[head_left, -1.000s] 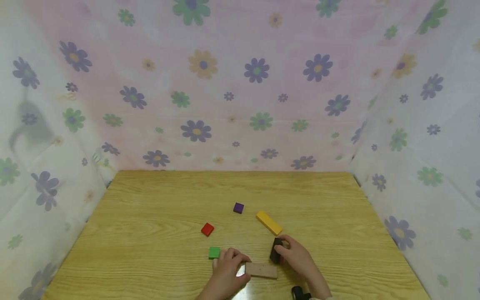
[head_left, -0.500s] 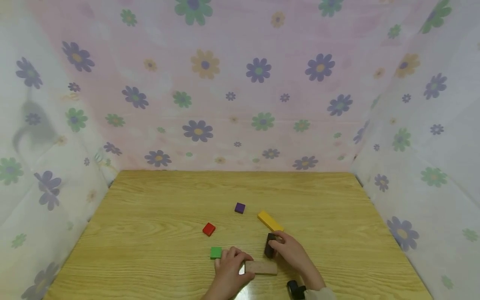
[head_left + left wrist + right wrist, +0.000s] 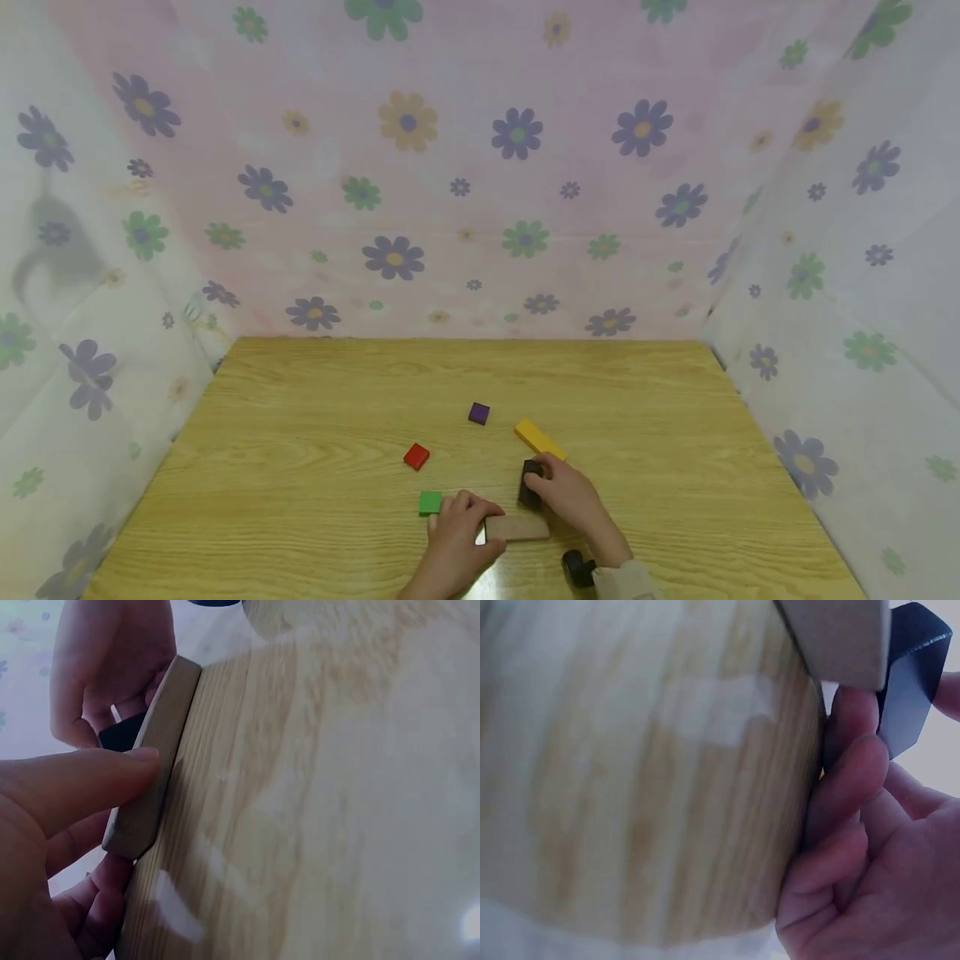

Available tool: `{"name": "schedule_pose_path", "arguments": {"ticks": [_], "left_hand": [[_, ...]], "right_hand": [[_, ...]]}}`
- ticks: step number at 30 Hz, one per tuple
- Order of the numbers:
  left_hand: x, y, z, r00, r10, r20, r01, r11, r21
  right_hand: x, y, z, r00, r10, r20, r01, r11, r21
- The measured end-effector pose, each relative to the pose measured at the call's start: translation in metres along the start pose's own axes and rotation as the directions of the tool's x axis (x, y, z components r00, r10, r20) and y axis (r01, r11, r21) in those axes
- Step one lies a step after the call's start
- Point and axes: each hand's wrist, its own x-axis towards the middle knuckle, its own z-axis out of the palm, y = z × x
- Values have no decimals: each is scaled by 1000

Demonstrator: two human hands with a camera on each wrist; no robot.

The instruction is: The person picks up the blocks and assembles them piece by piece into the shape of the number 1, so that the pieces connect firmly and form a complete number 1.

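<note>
On the table near its front, my left hand (image 3: 457, 542) grips the left end of a plain wooden block (image 3: 517, 527). Its thumb lies on the near side of that block (image 3: 152, 776) in the left wrist view, with the fingers around the far side. My right hand (image 3: 572, 497) pinches a black block (image 3: 529, 485) between thumb and fingers, just behind the wooden block's right part. The right wrist view has the black block (image 3: 913, 682) close beside the wooden one; whether they touch I cannot tell. A green block (image 3: 430, 503) sits by my left fingers.
Beyond my right hand lies a long yellow block (image 3: 539, 439). A red block (image 3: 416, 456) and a purple block (image 3: 478, 413) sit farther back on the wood-grain table (image 3: 337, 400). Flowered cloth (image 3: 465, 167) surrounds the table at the back and sides.
My right hand has moved left with the black block, bringing it over behind the wooden block. The left hand has stayed at the wooden block's end.
</note>
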Motion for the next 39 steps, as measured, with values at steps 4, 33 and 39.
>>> {"name": "schedule_pose_path", "arguments": {"ticks": [4, 33, 39], "left_hand": [[0, 1, 4, 999, -8, -37, 9, 999, 38], [2, 5, 8, 998, -23, -57, 27, 997, 70], [1, 5, 8, 999, -36, -26, 37, 998, 51]], "right_hand": [[1, -3, -2, 998, -35, 56, 35, 999, -2], [-1, -7, 9, 990, -132, 57, 136, 988, -69], [-1, -1, 7, 984, -155, 83, 156, 988, 2]]}}
